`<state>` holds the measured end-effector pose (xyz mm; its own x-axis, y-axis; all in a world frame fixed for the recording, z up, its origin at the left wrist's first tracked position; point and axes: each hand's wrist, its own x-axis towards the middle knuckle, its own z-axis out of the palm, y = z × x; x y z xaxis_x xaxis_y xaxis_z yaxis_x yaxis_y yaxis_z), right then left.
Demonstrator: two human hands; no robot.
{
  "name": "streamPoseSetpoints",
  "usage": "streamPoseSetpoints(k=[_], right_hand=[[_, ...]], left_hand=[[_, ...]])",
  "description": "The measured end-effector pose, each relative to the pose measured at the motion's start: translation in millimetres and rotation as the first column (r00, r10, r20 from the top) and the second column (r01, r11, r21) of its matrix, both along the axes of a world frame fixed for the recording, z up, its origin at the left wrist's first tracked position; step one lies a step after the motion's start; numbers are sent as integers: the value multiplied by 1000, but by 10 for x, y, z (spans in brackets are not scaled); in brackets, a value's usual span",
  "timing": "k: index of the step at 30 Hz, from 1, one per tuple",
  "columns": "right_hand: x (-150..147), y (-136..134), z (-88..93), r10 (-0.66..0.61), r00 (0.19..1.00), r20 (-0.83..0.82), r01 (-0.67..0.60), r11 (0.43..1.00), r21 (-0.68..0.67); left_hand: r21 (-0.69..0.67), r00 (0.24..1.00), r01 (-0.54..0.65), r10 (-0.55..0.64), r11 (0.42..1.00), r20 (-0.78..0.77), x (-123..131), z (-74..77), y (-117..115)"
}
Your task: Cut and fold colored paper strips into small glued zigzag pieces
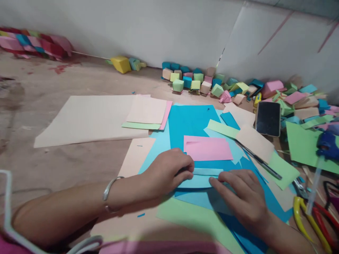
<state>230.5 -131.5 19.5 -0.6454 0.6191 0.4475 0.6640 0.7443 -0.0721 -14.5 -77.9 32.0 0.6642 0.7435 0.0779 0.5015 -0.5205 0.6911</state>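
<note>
A light blue paper [199,181] has its far edge folded over in a narrow strip. At its left end my left hand [169,171] is closed, thumb and fingertips pinching the fold. My right hand [242,194] grips the right end between thumb and fingers, the thumb near the front edge. Just beyond the fold lies a pink paper rectangle [209,149], on top of a darker blue sheet [192,121]. A craft knife [258,158] rests on paper scraps to the right of the pink piece.
Small paper boxes [187,82] line the wall, with a heap of paper pieces at right. A phone [268,119], a blue glue gun [327,145] and yellow-handled pliers [299,211] lie on the right. A white cable [7,204] curves at lower left. Large cream sheet [95,118] lies left.
</note>
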Motion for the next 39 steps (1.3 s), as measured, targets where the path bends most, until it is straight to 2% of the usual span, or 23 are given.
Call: streamPoseSetpoints(k=[3,6,11,15,19,25,33,39], right_hand=[[-6,48,-43,-13,996,86,19,997,-74],[17,71,-103,-31,992,121,48,990,-135],[22,92,-86,-47,996,69,62,971,-230],[-4,131,-27,-109,994,-28,90,923,-375],[-8,142,-26,-202,978,-48,158,872,-462],[-16,86,-49,-281,959,-25,235,844,-483],[-23,64,2,-275,961,38,255,817,-517],[-12,61,-7,-260,964,59,253,823,-509]], left_hand=[[305,992,71,-35,950,-123,-31,-12,-45],[386,955,153,-36,910,-294,-62,-24,-140],[367,913,210,-48,906,-404,-78,-82,-222],[318,937,151,-33,936,-347,-76,-147,-175],[252,952,102,-21,962,-306,-75,-172,-114],[100,966,43,-16,994,-256,-64,-181,-72],[170,940,26,34,985,-341,-11,-190,-110],[134,927,15,36,991,-373,-3,-190,-107]])
